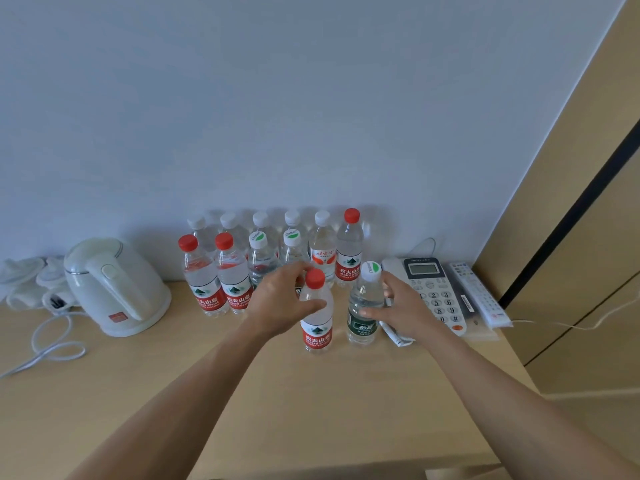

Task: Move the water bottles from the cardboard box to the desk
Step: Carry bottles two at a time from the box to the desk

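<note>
Two hands meet two upright bottles at centre frame. The left hand point(282, 299) has its grip curled round the red-capped bottle point(316, 311), thumb across the clear shoulder, fingers hidden behind. The right hand point(403, 306) wraps its grip round the green-labelled bottle point(363, 306), thumb on the front. Both bottles stand on the table point(242, 393), long axes vertical, caps up, just beside each other. Behind them, toward the wall, more bottles point(270, 251) stand upright in rows; the rear ones are blurred and partly covered. At left sits a kettle point(114, 285); at right a telephone point(433, 289), partly hidden by the right hand, and a remote point(479, 296).
</note>
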`<state>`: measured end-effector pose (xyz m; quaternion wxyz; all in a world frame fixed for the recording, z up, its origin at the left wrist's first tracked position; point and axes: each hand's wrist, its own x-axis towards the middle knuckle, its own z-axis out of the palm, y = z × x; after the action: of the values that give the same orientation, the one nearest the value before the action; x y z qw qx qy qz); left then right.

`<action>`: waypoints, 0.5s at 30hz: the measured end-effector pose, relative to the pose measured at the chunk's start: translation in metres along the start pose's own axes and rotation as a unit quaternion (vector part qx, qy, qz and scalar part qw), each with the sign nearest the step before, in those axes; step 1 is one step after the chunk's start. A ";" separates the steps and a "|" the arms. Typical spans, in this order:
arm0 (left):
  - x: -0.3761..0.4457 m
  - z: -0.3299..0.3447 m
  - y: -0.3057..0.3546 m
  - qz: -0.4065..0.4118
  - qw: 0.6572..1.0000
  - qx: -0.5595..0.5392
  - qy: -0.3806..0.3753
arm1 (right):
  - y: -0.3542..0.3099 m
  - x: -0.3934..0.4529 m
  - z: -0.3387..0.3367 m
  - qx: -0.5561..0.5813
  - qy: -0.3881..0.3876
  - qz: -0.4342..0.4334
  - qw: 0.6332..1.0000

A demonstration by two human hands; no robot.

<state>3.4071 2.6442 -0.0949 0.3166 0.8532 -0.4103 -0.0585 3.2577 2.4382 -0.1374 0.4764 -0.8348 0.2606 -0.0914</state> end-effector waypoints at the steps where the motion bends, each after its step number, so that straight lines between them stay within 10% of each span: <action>1: 0.003 -0.005 0.006 0.013 1.000 0.008 0.002 | -0.004 -0.001 -0.002 -0.008 0.010 -0.012 1.000; 15: 0.060 -0.017 0.043 0.051 0.982 0.172 -0.062 | -0.013 0.002 -0.008 -0.050 0.063 -0.073 0.994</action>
<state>3.4243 2.5882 -0.0465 0.1421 0.8675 -0.4762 -0.0237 3.2610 2.4361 -0.1219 0.4088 -0.8669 0.2328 -0.1646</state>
